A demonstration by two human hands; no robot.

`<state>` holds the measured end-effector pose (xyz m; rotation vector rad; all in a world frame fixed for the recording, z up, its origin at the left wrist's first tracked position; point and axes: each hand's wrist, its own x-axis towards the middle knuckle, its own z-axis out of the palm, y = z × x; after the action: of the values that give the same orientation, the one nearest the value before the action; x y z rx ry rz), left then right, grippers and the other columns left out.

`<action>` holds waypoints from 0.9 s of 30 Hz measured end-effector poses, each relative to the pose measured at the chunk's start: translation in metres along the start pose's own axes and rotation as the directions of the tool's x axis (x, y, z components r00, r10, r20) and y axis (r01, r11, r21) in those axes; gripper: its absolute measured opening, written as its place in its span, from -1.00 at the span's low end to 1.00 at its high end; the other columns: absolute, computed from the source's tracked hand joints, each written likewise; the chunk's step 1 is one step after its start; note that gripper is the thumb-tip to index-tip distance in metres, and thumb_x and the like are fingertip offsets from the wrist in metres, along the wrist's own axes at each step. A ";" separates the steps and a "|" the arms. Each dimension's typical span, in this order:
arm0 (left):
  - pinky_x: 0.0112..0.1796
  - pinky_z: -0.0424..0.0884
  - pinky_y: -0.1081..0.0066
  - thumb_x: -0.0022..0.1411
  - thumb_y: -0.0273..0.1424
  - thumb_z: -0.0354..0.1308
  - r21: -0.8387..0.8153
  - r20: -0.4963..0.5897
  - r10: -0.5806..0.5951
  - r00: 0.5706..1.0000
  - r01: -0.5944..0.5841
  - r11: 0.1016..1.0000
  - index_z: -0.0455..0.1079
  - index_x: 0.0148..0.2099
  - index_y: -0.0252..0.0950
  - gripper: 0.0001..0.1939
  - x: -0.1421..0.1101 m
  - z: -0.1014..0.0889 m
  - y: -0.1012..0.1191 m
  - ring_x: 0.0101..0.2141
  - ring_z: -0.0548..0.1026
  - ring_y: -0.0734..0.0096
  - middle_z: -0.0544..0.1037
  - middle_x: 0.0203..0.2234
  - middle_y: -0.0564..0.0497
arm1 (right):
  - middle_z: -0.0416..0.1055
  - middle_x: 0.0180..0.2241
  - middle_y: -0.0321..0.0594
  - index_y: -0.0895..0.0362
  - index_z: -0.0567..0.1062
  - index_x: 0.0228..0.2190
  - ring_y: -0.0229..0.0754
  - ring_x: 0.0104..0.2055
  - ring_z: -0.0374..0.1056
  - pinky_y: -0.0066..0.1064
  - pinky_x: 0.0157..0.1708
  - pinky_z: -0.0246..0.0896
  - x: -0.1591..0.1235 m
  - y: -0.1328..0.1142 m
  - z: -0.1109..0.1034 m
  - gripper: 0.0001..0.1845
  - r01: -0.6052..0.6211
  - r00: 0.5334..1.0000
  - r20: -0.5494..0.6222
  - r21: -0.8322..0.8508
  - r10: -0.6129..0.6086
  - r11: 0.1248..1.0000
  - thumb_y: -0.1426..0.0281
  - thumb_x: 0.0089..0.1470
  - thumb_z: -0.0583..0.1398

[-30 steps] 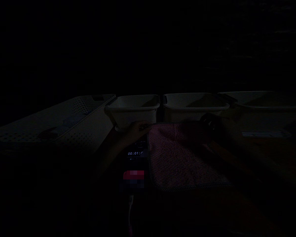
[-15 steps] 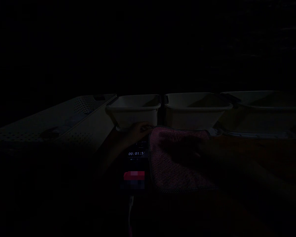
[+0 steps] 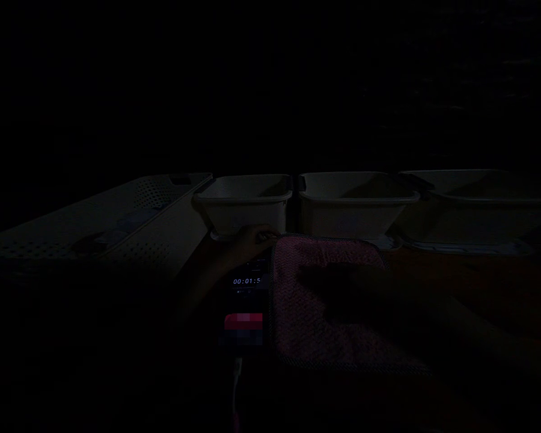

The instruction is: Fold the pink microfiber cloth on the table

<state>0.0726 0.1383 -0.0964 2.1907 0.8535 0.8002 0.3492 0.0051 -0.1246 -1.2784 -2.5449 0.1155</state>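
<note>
In very dim light, a pink textured cloth [image 3: 293, 300] with a dark stitched edge lies spread out before me. My left hand [image 3: 255, 236] is at its far left corner, fingers closed on the edge there. Over the middle of the cloth, my right hand [image 3: 338, 288] shows as a dark shape, seemingly laid flat with fingers stretched out; their detail is lost in shadow. Just left of the cloth, a lit phone [image 3: 246, 297] displays a running timer, its right side partly covered by the cloth's edge.
A long perforated basket [image 3: 180, 222] with unclear items inside stands at the left. Three pale basins stand along the back: a left basin [image 3: 252, 210], a middle basin [image 3: 351, 216] and a right basin [image 3: 482, 219]. A charging cable [image 3: 235, 385] runs from the phone towards me.
The cloth's near edge has come closer to me and its far part lies flatter. My right hand has shifted slightly nearer over it. My left hand stays at the corner.
</note>
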 end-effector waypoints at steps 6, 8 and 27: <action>-0.21 0.39 0.36 0.14 -0.31 0.15 -0.004 0.018 -0.003 1.000 0.003 1.000 0.44 -0.17 -0.29 -0.77 0.000 -0.001 -0.002 -0.25 0.50 0.35 0.55 -0.24 -0.04 | 0.46 -0.10 -0.26 -0.16 0.34 0.07 -0.02 -0.10 0.41 -0.11 -0.16 0.37 0.005 -0.020 -0.020 -0.51 -0.031 0.999 0.009 0.090 0.030 0.995 0.10 0.10 0.06; -0.22 0.39 0.36 0.14 -0.31 0.15 -0.012 0.023 0.008 1.000 -0.008 1.000 0.44 -0.17 -0.29 -0.78 -0.001 -0.001 0.000 -0.24 0.51 0.35 0.55 -0.25 -0.05 | 0.40 -0.01 -0.22 -0.11 0.32 0.09 -0.01 0.00 0.34 -0.06 -0.05 0.30 0.008 -0.022 -0.028 -0.51 -0.015 1.000 -0.021 0.081 0.017 0.997 0.11 0.14 0.02; -0.23 0.40 0.37 0.16 -0.31 0.15 -0.023 0.050 0.021 0.999 -0.020 1.000 0.42 -0.13 -0.27 -0.76 -0.004 0.002 0.007 -0.24 0.50 0.37 0.54 -0.24 -0.05 | -0.21 0.30 -0.18 -0.03 -0.12 0.26 0.04 0.32 -0.25 0.07 0.20 -0.18 0.004 -0.002 -0.006 -0.20 0.038 0.993 0.118 -0.115 -0.024 0.993 -0.06 0.11 -0.03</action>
<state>0.0743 0.1303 -0.0940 2.1938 0.7955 0.7581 0.3471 0.0072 -0.1172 -1.3090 -2.7060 0.0361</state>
